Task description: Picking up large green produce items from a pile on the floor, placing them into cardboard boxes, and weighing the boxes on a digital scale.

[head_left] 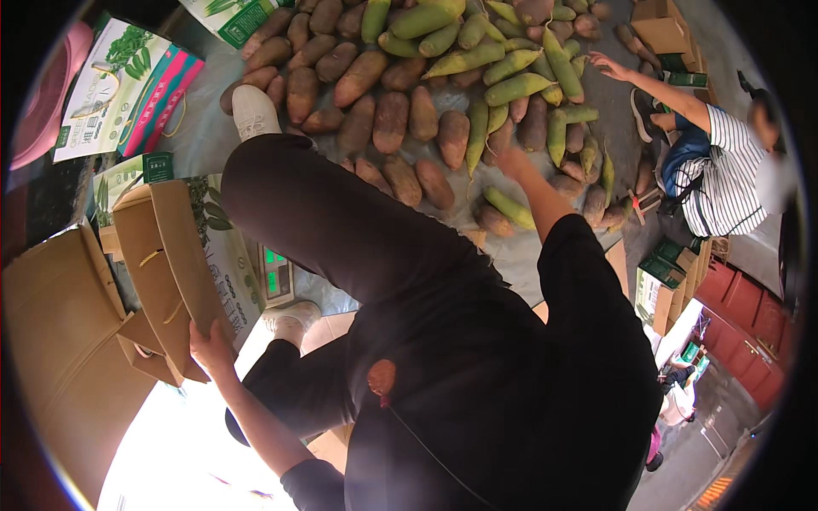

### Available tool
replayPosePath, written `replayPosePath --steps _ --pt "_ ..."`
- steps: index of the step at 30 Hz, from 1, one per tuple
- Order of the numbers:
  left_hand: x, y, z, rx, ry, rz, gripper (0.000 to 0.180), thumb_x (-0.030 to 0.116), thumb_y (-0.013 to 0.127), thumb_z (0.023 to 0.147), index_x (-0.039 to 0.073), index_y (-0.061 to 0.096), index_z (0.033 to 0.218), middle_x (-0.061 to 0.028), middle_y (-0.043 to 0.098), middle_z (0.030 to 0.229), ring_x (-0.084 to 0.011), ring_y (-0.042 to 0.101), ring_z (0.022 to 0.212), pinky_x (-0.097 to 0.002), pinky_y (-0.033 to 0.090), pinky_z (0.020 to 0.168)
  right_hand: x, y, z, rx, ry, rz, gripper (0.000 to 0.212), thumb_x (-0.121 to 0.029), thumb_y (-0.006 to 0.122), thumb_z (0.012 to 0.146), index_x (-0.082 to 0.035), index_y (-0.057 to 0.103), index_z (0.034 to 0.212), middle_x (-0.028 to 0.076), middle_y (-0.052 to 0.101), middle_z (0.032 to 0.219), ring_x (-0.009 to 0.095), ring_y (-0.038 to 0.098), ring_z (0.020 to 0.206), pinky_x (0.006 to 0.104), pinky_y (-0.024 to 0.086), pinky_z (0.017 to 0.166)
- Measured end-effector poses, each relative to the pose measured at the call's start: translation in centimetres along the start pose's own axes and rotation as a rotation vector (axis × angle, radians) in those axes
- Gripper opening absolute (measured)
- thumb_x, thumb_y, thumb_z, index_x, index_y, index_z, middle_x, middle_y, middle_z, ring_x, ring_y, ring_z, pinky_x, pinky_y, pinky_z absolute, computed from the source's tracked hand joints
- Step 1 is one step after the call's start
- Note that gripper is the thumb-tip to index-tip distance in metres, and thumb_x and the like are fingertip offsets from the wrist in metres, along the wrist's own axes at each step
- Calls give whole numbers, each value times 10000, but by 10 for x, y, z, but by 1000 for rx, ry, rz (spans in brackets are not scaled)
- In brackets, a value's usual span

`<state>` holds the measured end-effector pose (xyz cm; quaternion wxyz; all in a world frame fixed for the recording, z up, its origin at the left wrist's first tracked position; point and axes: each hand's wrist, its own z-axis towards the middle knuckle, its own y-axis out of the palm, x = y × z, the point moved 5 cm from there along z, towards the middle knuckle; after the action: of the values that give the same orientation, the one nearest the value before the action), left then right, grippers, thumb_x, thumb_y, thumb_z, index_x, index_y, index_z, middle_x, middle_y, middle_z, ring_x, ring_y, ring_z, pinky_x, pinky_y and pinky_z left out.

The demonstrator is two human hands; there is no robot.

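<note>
My left hand [211, 349] grips the edge of an open cardboard gift box [183, 255], which has a printed outside and stands at my left. My right hand [511, 160] reaches forward into a heap of radishes. Its fingers are closed around the end of a reddish-brown radish [500, 136], partly hidden by the hand. Long green radishes [477, 128] lie beside it, and one green radish [509, 207] lies nearer to me. More reddish-brown radishes [390, 122] spread over the left part of the heap.
A digital scale [274, 277] with green lit digits sits beside the box. Printed cartons [115, 94] and a pink tub [64, 94] stand at the far left. Another person in a striped shirt [733, 170] crouches at the right, one arm over the heap. More boxes [669, 281] stand near them.
</note>
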<state>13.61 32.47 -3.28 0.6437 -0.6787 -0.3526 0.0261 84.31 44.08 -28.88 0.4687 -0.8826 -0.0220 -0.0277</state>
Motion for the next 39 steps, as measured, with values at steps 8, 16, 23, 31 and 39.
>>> replayPosePath --steps 8,16,23,31,39 --pt "-25 -21 -14 30 -109 67 354 89 575 794 1 572 1137 -167 653 984 -284 638 915 -358 479 807 -58 34 -54 -277 254 184 494 -142 512 810 -113 458 1300 165 583 1188 335 529 1136 401 439 937" --pt "-17 -23 -14 53 -83 109 357 97 591 794 10 574 1140 -172 662 952 -269 652 872 -347 488 787 -78 59 -56 -308 201 180 596 -65 548 765 -172 404 1334 136 503 1276 352 447 1200 444 420 971" --pt "-13 -24 -12 26 -80 42 282 73 589 796 2 588 1068 -178 659 877 -277 658 800 -345 491 735 -91 60 -80 -379 43 -24 408 -113 633 732 -171 537 1124 112 549 1188 329 504 1130 440 461 909" --pt "-21 -28 -14 -6 -39 -25 249 54 596 785 18 601 1031 -192 647 820 -327 646 778 -364 485 706 -54 36 -86 -143 251 238 473 -129 727 683 -122 487 1091 159 608 1038 367 575 1003 447 460 838" --pt "-19 -33 -14 23 -3 33 285 51 605 772 56 599 1057 -187 645 893 -355 627 862 -390 479 742 -55 -44 -55 197 157 687 531 -69 741 699 -49 459 1148 136 590 1028 292 580 981 370 448 839"
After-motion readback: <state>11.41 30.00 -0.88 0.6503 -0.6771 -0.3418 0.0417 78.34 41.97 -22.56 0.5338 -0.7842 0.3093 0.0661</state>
